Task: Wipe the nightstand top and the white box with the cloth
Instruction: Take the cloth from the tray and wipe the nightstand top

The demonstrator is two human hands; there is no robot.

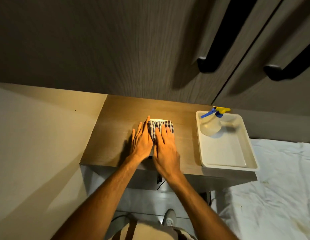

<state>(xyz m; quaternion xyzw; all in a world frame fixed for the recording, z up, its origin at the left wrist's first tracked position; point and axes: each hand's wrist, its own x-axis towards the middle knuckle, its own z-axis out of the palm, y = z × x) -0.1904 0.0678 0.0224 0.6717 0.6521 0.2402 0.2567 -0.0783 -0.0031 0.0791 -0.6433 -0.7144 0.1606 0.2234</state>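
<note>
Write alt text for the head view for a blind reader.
Right hand presses a blue-checked cloth onto a white box on a wooden nightstand top, left hand flat alongside. Cream plastic tray holds a translucent spray bottle.

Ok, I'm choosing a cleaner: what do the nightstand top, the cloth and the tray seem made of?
Nightstand top: probably wood-look laminate or veneer, matt, with straight fine grain lines. Cloth: soft woven fabric, maybe cotton, checked and bunched in folds. Tray: likely moulded plastic, cream, smooth, with rounded rim.
</note>
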